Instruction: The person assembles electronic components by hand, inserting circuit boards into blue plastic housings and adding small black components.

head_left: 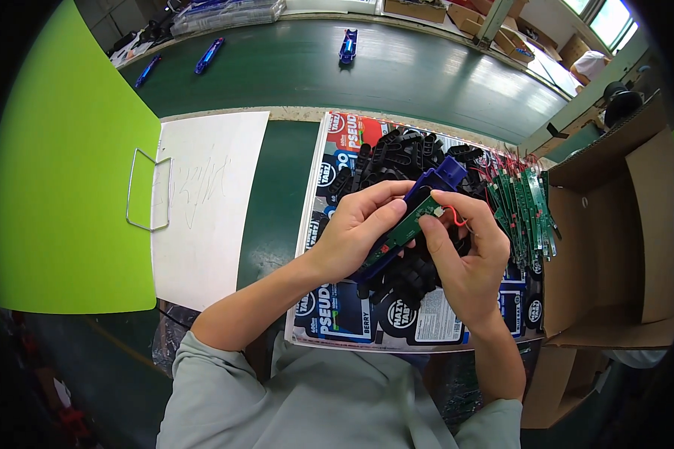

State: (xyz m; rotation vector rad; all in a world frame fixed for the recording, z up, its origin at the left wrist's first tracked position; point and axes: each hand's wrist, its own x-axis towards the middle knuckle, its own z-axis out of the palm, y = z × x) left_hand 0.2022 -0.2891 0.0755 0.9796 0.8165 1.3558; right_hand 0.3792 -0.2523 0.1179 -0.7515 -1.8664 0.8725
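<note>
My left hand (358, 228) is closed around a long dark-blue plastic housing (448, 173), which it holds tilted over the printed sheets. A narrow green circuit board (403, 230) lies along the housing's open side. My right hand (468, 251) pinches the board's upper end between thumb and fingers, beside a small white connector with red wires (454, 216). Under and around my hands is a heap of black plastic parts (408, 153). Just right of my right hand lies a pile of green circuit boards (523, 202) with thin red wires. My hands hide part of the housing.
Printed cardboard sheets (344, 318) lie beneath the parts. An open cardboard box (599, 247) stands at right. At left is a lime-green clipboard (75, 172) with white paper (202, 194). Several blue housings (348, 46) rest on the green conveyor belt (284, 67) beyond.
</note>
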